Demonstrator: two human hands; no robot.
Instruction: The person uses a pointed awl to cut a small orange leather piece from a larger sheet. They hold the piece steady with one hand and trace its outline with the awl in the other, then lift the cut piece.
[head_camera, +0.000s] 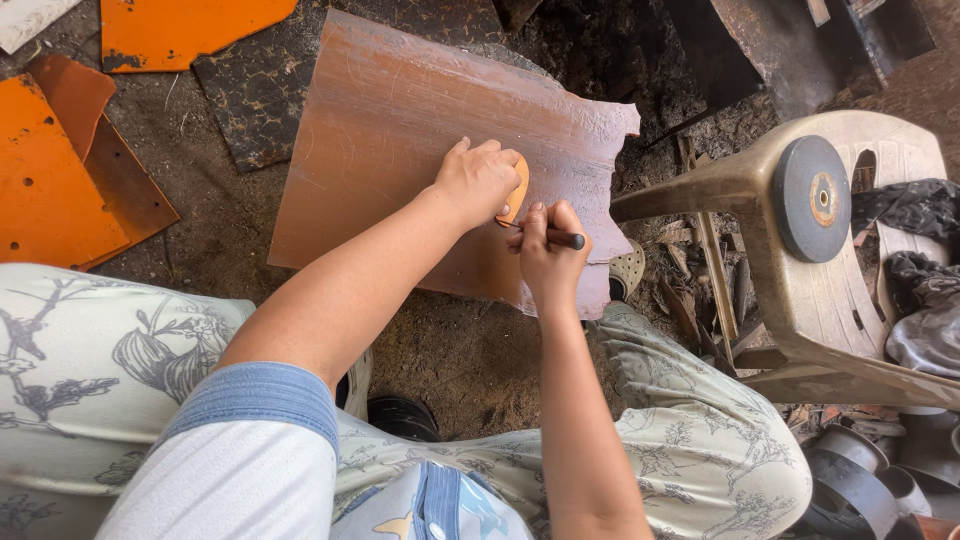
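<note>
— What is lying on the brown sheet (400, 130)?
— A small orange template (518, 190), flat, its long axis running up and away from the person. The left hand (477, 180) is pressing it down, fingers together on top.
— And the pen?
— The right hand (548, 255) is pinching a dark pen (562, 238), tip touching the template's lower edge, just below the left hand.

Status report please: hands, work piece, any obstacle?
Left hand presses small orange template on large brown sheet. Right hand holds dark pen beside it. Nothing obstructing.
</note>
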